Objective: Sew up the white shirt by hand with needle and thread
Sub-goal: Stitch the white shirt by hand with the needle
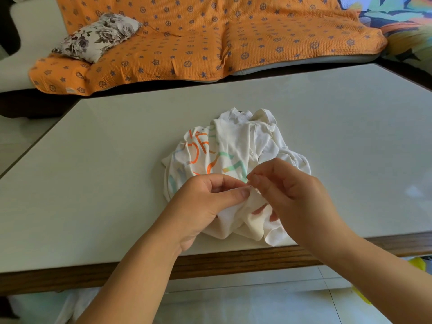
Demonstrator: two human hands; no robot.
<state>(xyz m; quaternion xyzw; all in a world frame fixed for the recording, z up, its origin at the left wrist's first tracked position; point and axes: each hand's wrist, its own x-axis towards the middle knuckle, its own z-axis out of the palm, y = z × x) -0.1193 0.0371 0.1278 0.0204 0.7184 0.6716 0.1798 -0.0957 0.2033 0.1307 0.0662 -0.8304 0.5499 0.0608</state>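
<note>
While the left hand (205, 202) gripped a soft fold of the crumpled white shirt (233, 141), the right hand (289, 195) at 3 o'clock pinched the same fold, fingers curled. The printed heap lay toward 12 o'clock on the smooth, wood-edged table (105, 164).

The shirt (236, 146) is soft white cloth, matt and heavily creased, with flat letters printed on it in orange and green. The table (117, 160) has a pale, smooth top with a soft sheen that catches the light. Its edge (210, 263) is brown wood with a visible grain. The sofa cover (210, 43) is orange quilted cloth, puckered and matt. The pillow (98, 36) is cloth with a flower print. The floor (257, 300) is glossy pale tile.
</note>
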